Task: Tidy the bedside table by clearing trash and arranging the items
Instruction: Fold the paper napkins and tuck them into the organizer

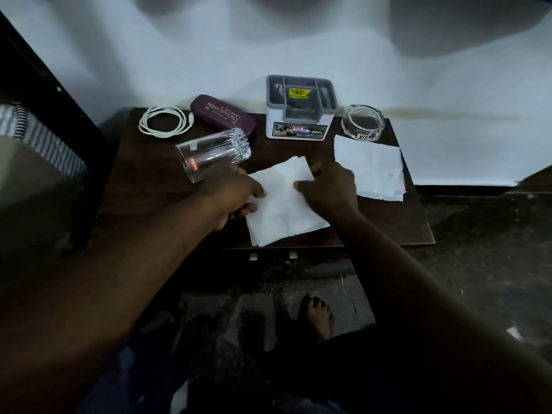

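Our left grip pinches one edge of a tissue, thumb on top, and our right grip pinches the opposite edge, so the tissue lies between them on the table. We judge the tidying barely begun. A second tissue lies just right of the right grip, a glass lies tipped over just beyond the left, and the cable, case and ashtray sit farther out.
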